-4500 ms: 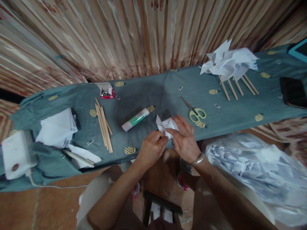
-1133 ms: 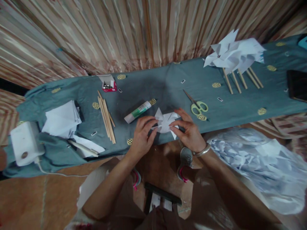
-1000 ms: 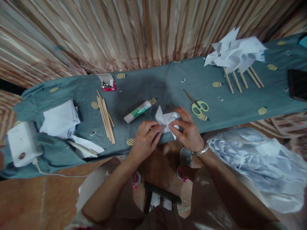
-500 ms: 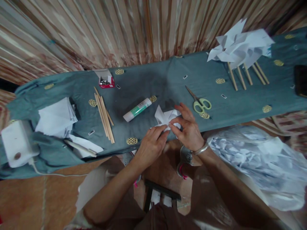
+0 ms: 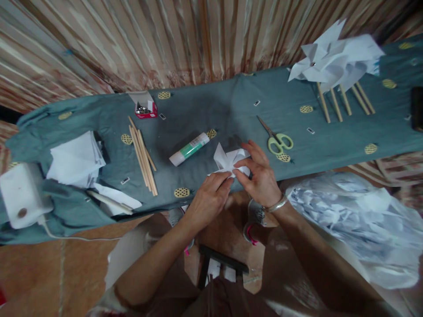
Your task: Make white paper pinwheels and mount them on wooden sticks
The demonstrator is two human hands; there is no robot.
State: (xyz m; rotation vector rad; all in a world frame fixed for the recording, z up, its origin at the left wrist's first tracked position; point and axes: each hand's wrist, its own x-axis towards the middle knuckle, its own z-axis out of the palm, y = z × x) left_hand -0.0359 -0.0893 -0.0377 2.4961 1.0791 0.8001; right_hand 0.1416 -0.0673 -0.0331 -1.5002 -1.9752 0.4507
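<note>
A white paper pinwheel with folded blades lies at the table's front edge, between my hands. My left hand pinches its near left side, fingers closed. From the right, my right hand grips it between thumb and forefinger, close to the middle; a silver bangle circles that wrist. Behind the pinwheel and to the left rests a glue stick with a green and white label. Scissors with light green handles lie to the right, blades pointing away. The pinwheel's underside is hidden by my fingers.
Wooden sticks lie left of the glue stick, below a small red box of metal pieces. Paper squares and a white device sit far left. Several pinwheels on sticks lie back right. A plastic bag of paper stands at right.
Both hands stay on the pinwheel, with only slight finger movement. The view has shifted a little, so the things on the table appear slightly displaced.
</note>
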